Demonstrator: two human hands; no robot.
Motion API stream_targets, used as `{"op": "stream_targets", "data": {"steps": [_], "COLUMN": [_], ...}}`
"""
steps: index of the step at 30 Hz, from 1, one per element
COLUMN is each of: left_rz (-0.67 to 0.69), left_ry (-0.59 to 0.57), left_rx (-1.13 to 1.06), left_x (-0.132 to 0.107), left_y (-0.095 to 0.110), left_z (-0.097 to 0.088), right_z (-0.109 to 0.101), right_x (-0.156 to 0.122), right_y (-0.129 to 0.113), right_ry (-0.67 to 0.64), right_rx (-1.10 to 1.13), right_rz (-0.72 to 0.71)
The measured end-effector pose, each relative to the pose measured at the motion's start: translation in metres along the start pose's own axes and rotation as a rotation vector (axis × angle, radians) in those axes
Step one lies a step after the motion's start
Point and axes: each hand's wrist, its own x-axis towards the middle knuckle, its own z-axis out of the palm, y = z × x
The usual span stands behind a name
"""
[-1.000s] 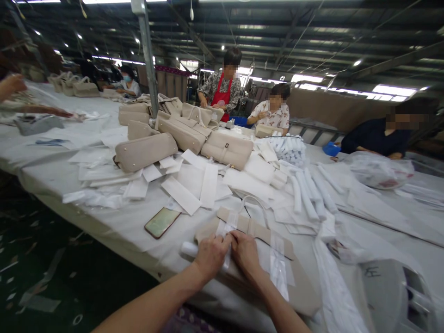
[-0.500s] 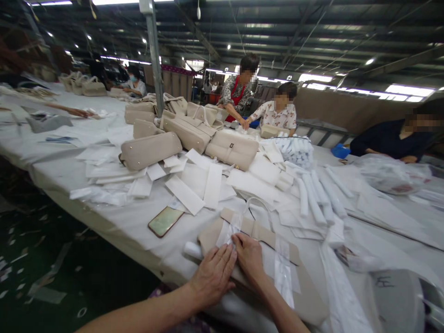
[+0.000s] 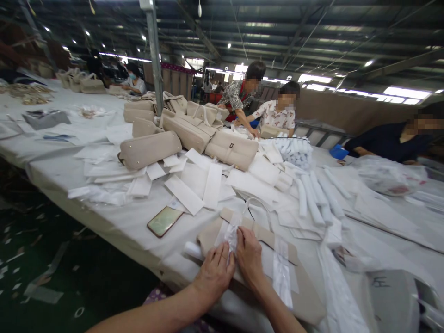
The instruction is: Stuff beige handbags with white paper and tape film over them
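Observation:
A flat beige bag lies on the white table right in front of me. My left hand and my right hand rest side by side on it. Both pinch a strip of clear white wrapping that runs over the bag's strap. A second wrapped strip lies across the bag to the right of my right hand. A white paper roll sticks out from under the bag's left end.
A phone lies left of the bag. White paper sheets, paper rolls and finished beige bags cover the table's middle. Three people work at the far side, another far left. The table edge drops to a dark floor at left.
My hands have shifted a little up the bag's strap, fingers bunching the clear wrapping. The standing person at the far side has leaned over the table. The arms at far left are gone from view.

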Motion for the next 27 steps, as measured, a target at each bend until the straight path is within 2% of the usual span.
{"op": "stream_targets", "data": {"steps": [2,4,6,8,10,16,19,22,24,27], "left_rz": [-0.008,-0.017,-0.021,-0.016,-0.011,0.021,-0.002,-0.004,0.027,0.056], "left_ry": [0.029,0.022,-0.019,-0.058,-0.071,-0.083,-0.093,-0.117,-0.122,-0.124], "left_rx": [0.016,0.025,0.031,0.040,0.050,0.046,0.008,-0.043,-0.074,-0.089], "left_x": [-0.001,-0.003,-0.004,-0.006,-0.007,-0.006,-0.007,-0.009,-0.010,-0.012], "left_y": [0.001,0.001,0.002,0.003,0.004,0.003,0.004,0.003,-0.001,-0.004], "left_z": [0.003,0.005,0.005,0.005,0.005,0.006,-0.001,-0.009,-0.010,-0.005], "right_z": [-0.008,-0.017,-0.022,-0.024,-0.022,-0.011,-0.016,-0.040,-0.073,-0.152], "right_x": [-0.006,-0.012,-0.018,-0.022,-0.023,-0.017,-0.021,-0.027,-0.032,-0.052], "right_y": [-0.007,-0.015,-0.021,-0.025,-0.025,-0.023,-0.026,-0.017,0.005,0.055], "right_ry": [0.019,-0.106,-0.275,-0.397,-0.445,-0.437,-0.407,-0.327,-0.164,0.228], "right_rx": [0.041,0.025,-0.029,-0.105,-0.179,-0.232,-0.134,0.001,0.041,-0.022], "right_rz": [-0.145,-0.301,-0.387,-0.399,-0.374,-0.237,-0.176,-0.103,0.031,0.360]}}
